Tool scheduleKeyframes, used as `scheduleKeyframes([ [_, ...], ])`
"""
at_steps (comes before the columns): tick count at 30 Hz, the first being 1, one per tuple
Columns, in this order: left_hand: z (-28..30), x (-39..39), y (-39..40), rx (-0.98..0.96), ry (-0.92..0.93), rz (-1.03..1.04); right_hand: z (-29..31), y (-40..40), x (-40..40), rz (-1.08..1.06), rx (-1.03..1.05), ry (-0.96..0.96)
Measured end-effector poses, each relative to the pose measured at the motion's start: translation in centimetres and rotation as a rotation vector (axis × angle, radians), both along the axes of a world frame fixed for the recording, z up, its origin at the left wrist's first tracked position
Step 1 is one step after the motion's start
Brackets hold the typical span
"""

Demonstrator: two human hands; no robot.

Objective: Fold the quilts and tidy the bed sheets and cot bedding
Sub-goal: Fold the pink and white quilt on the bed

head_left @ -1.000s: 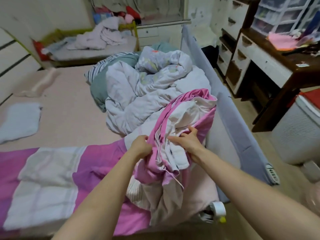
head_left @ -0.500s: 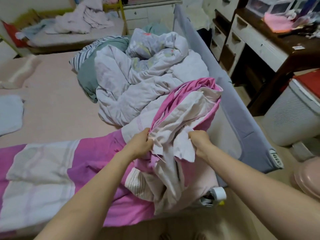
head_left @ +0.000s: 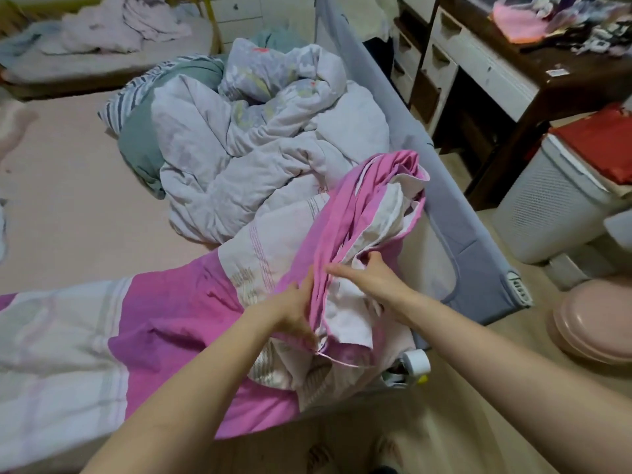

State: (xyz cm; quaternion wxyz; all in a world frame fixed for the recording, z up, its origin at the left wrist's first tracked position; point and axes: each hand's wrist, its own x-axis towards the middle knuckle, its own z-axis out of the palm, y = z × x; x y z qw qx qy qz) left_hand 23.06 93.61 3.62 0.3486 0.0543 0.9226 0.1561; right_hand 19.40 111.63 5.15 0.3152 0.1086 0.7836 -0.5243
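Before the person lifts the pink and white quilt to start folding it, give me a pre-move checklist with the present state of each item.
1. Left hand holds the pink and white quilt: ok, fingers curl on the bunched fabric.
2. Right hand holds it: ok, fingers tucked into a fold.
3. Quilt edge or corner found: cannot tell, the fabric is bunched.
4. Quilt free of the pale crumpled quilt: not ok, they touch near the bed rail.
5. Quilt clear of the rail: not ok, the bunch lies against it.
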Motion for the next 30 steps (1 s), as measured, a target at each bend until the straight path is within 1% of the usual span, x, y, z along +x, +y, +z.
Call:
scheduleKeyframes([
  [2, -1.1, 0.1, 1.1, -0.072, 0.178, -0.039, -0.1, 0.4, 0.2, 0.137, 0.17, 0.112],
  [3, -1.3, 0.1, 1.6, -0.076, 0.272, -0.03, -0.1, 0.7, 0.1, 0.16, 0.23, 0.157],
  [4, -1.5, -0.1, 2.1, -0.072, 0.329, 0.002, -0.1, 1.1, -0.1, 0.161, 0.258, 0.172],
  [5, -1.2, -0.3, 2.6, -0.05, 0.346, 0.022, 0.0, 1.6, -0.4, 0.146, 0.242, 0.169],
  [8, 0.3, -0.6, 4.3, 0.106, 0.3, 0.182, 0.3, 3.3, -0.8, 0.137, 0.108, 0.099],
  [9, 0.5, -0.8, 5.1, 0.171, 0.304, 0.23, 0.5, 3.6, -0.8, 0.127, 0.094, 0.099],
  [11, 0.7, -0.9, 6.6, 0.239, 0.316, 0.284, 0.3, 3.9, -0.7, 0.029, 0.085, 0.141],
  [12, 0.8, -0.9, 7.3, 0.249, 0.317, 0.319, 0.2, 4.3, -0.9, -0.029, 0.041, 0.154],
  [14, 0.5, 0.2, 9.2, 0.321, 0.323, 0.449, 0.0, 6.3, -1.1, -0.07, -0.097, 0.104],
  [16, 1.0, 1.6, 11.3, 0.464, 0.338, 0.611, 0.5, 9.1, -1.6, -0.074, -0.192, 0.051],
  [17, 1.6, 1.9, 12.4, 0.565, 0.334, 0.703, 1.1, 10.7, -2.2, -0.087, -0.176, 0.079],
  [19, 3.4, 0.8, 15.1, 0.759, 0.324, 0.867, 2.8, 13.7, -4.1, -0.185, -0.126, 0.179],
  [21, 5.9, -2.2, 19.2, 0.843, 0.343, 0.954, 5.4, 17.6, -6.2, -0.279, -0.116, 0.268],
  [23, 8.4, -5.3, 24.2, 0.843, 0.376, 0.973, 7.6, 22.1, -7.4, -0.307, -0.114, 0.314],
  [25, 9.3, -6.8, 27.5, 0.816, 0.408, 0.947, 7.8, 24.7, -7.5, -0.287, -0.116, 0.295],
  [28, 8.1, -6.6, 31.0, 0.739, 0.368, 0.903, 7.0, 26.5, -7.1, -0.271, -0.184, 0.216],
  [30, 6.4, -6.0, 32.3, 0.684, 0.334, 0.904, 6.1, 26.5, -6.4, -0.203, -0.215, 0.131],
])
